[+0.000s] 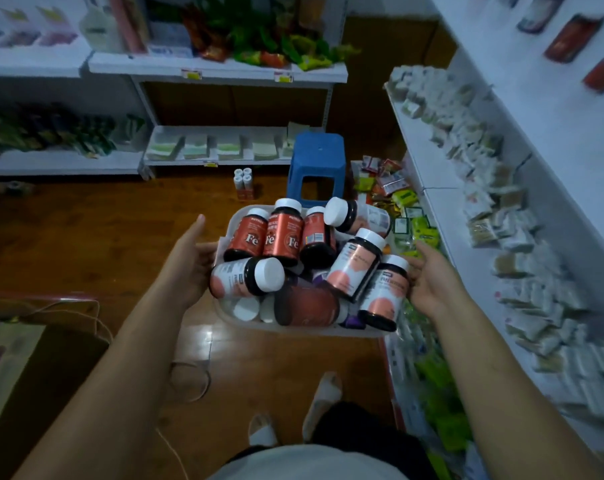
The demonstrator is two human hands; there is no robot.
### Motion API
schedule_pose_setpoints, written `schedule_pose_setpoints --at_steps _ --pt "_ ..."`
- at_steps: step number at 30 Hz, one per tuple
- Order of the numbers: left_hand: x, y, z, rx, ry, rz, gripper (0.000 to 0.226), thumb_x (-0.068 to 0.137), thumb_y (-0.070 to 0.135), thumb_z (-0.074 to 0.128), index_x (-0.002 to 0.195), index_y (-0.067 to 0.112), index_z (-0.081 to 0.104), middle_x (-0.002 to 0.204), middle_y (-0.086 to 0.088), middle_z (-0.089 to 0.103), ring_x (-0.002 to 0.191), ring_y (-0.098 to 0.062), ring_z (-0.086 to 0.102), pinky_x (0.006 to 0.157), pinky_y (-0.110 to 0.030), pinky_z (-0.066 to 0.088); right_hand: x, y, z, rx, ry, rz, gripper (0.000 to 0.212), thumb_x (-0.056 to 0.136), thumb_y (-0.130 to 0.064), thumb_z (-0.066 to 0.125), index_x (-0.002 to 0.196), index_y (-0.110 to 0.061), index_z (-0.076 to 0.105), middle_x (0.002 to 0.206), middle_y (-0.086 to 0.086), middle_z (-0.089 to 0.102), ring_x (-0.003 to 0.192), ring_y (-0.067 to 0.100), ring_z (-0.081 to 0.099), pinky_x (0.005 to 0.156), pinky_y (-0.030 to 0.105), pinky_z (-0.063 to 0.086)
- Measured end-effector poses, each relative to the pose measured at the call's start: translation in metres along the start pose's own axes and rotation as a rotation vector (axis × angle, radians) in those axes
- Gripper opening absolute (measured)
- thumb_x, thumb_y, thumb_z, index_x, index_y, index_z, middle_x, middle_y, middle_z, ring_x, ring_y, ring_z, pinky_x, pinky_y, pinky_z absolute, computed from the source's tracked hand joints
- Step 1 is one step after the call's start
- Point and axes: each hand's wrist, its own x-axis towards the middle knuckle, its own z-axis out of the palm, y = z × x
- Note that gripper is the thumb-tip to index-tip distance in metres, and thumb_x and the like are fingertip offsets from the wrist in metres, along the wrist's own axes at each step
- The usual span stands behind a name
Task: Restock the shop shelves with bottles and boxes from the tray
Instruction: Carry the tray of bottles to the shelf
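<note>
1. The tray (pixel 295 330), a pale see-through tub, hangs in the air between both hands, above the wooden floor (pixel 85 230).
2. The left hand (pixel 191 259) lies flat against the tray's left wall, fingers straight and pointing ahead, gripping nothing.
3. The right hand (pixel 432 284) sits against the tray's right side, touching a leaning bottle. Its fingers are partly hidden there, so I cannot tell whether they curl round the rim.
4. The tray is heaped with dark, white-capped bottles. Red-label bottles (pixel 281 235) marked "Fe" stand along the far side.
5. Pink-label bottles (pixel 354 265) lean or lie nearer the person, with one large dark bottle (pixel 307 304) on its side among them.
6. A blue stool (pixel 316 161) stands on the floor just beyond the tray.
7. The right-hand shelf (pixel 428 174) holds rows of small pale packets (pixel 480 192).
</note>
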Motion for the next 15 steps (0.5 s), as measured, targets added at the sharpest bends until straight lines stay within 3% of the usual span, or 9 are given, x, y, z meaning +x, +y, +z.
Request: schedule_pose_setpoints --at_steps 3,8,11,15 --pt "0.049 0.028 0.015 -0.020 0.014 -0.013 0.070 0.094 0.072 0.052 0.105 0.005 0.071 0.120 -0.026 0.072 0.115 -0.042 0.068 0.107 -0.058 0.050 0.049 -0.029 0.018 0.022 -0.014 0.027 0.027 0.108 -0.037 0.052 0.104 -0.011 0.058 0.105 0.014 0.065 0.094 0.027 0.064 0.081 0.043 0.055" --pt "0.129 0.078 0.048 -0.048 0.058 -0.054 0.071 0.094 0.068 0.057 0.119 0.003 0.069 0.126 -0.027 0.069 0.118 -0.043 0.067 0.108 -0.058 0.049 0.147 -0.081 0.042 0.014 -0.072 0.050 0.053 0.101 -0.047 0.058 0.137 -0.007 0.059 0.124 0.022 0.069 0.116 0.038 0.066 0.102 0.053 0.054" --pt "0.175 0.107 0.065 -0.060 0.070 -0.064 0.078 0.091 0.069 0.060 0.127 0.001 0.068 0.130 -0.028 0.069 0.120 -0.045 0.068 0.109 -0.059 0.049 0.199 -0.121 0.059 0.004 -0.103 0.073 0.050 0.104 -0.046 0.054 0.125 -0.002 0.065 0.124 0.023 0.069 0.119 0.037 0.064 0.110 0.056 0.047" --pt "0.223 0.145 0.092 -0.052 0.102 -0.045 0.075 0.093 0.069 0.057 0.127 0.002 0.066 0.122 -0.024 0.073 0.115 -0.043 0.070 0.105 -0.058 0.052 0.250 -0.169 0.085 -0.017 -0.120 0.072 0.049 0.103 -0.047 0.055 0.119 -0.003 0.069 0.119 0.020 0.072 0.113 0.036 0.066 0.096 0.050 0.055"
